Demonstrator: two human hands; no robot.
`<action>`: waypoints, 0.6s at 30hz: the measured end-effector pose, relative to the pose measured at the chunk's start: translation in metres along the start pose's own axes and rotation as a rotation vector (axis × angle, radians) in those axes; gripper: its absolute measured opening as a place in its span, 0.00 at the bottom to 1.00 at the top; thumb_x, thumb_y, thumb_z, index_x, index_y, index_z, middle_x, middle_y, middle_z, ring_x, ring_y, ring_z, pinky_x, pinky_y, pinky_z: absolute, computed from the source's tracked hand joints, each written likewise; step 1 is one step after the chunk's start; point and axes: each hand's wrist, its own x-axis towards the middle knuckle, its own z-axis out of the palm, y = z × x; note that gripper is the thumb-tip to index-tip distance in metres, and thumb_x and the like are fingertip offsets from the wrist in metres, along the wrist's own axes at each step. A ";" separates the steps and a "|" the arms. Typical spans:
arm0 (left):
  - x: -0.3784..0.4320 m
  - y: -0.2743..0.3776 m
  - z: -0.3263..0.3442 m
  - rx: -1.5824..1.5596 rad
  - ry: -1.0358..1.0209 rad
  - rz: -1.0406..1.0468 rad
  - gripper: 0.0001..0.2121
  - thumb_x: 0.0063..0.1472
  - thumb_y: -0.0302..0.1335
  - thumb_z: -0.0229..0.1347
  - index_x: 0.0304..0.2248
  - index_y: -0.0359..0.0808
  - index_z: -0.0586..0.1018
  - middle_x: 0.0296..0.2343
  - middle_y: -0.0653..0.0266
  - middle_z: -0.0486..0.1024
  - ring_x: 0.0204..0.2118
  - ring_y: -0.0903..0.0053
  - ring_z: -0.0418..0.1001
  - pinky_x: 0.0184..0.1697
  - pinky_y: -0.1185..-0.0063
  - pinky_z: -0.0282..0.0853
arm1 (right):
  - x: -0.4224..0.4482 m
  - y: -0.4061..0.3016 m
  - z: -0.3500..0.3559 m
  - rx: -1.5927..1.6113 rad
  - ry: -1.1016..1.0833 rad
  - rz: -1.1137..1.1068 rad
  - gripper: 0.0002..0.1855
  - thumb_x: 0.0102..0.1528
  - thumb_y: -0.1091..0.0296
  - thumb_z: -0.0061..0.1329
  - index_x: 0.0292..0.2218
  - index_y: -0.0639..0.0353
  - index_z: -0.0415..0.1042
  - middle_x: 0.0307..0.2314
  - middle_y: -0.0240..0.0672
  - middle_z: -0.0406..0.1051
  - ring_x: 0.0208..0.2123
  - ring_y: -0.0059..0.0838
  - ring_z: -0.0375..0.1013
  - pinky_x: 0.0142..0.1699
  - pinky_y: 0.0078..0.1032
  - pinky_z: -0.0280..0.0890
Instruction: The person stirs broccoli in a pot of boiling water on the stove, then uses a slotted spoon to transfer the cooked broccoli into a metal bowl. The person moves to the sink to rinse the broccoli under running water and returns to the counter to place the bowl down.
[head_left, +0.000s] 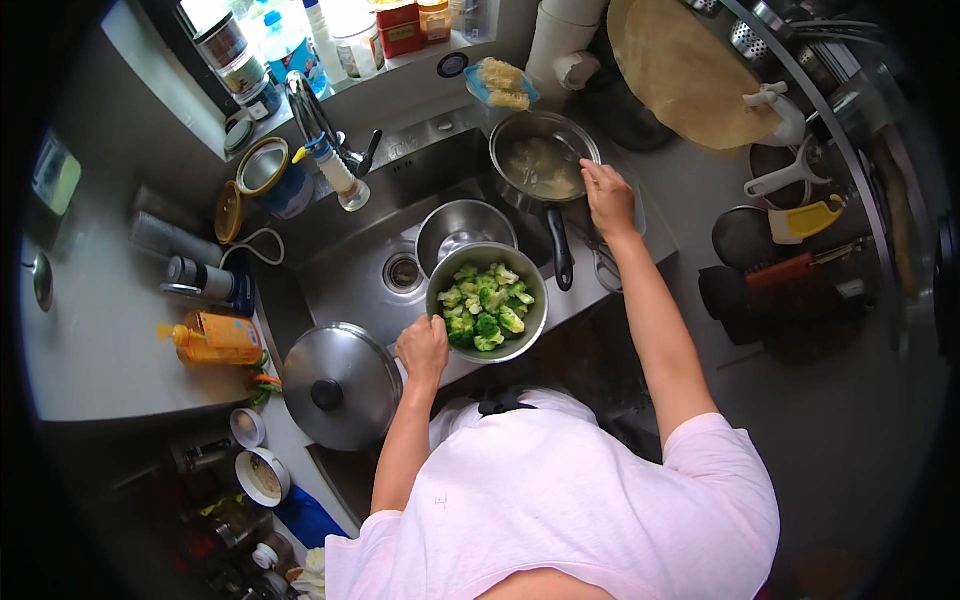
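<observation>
My left hand (424, 349) grips the near-left rim of a metal bowl (536, 330), with the thumb along its edge. Chopped broccoli florets (487, 304) fill the bottom of this bowl. It is above the front edge of the sink and partly covers a second, stainless steel bowl (427, 229) in the basin. My right hand (609, 199) is at the right rim of a saucepan (510, 184), fingers bent over the edge; whether they grip it or a utensil there is unclear. Cloudy liquid with pale pieces (544, 165) lies inside the saucepan. Its black handle (559, 247) points towards me.
The sink (337, 277) has a faucet (311, 124) at the back. A lidded pan (341, 386) stands left of my left forearm. Scissors (606, 268) lie beneath my right forearm. Bottles and jars line the windowsill; an orange soap bottle (217, 339) is on the left ledge.
</observation>
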 end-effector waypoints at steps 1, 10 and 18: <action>0.002 0.001 0.000 -0.002 -0.010 0.011 0.16 0.52 0.34 0.42 0.19 0.31 0.74 0.17 0.46 0.70 0.21 0.52 0.69 0.28 0.63 0.63 | -0.001 0.001 0.004 -0.021 -0.004 -0.001 0.08 0.50 0.65 0.43 0.33 0.53 0.69 0.25 0.36 0.69 0.28 0.39 0.68 0.32 0.30 0.63; 0.007 0.005 0.005 -0.007 -0.035 0.007 0.15 0.53 0.35 0.42 0.21 0.31 0.73 0.17 0.45 0.70 0.21 0.52 0.69 0.28 0.63 0.63 | 0.008 -0.035 -0.018 0.268 -0.038 0.159 0.08 0.52 0.65 0.41 0.32 0.56 0.70 0.26 0.39 0.70 0.29 0.39 0.70 0.32 0.28 0.64; 0.001 0.012 0.010 -0.001 -0.014 -0.040 0.15 0.53 0.35 0.42 0.21 0.31 0.73 0.17 0.45 0.70 0.21 0.51 0.69 0.29 0.63 0.63 | 0.005 -0.014 -0.011 0.191 -0.150 0.041 0.07 0.50 0.66 0.43 0.32 0.54 0.70 0.24 0.37 0.69 0.27 0.39 0.69 0.31 0.29 0.63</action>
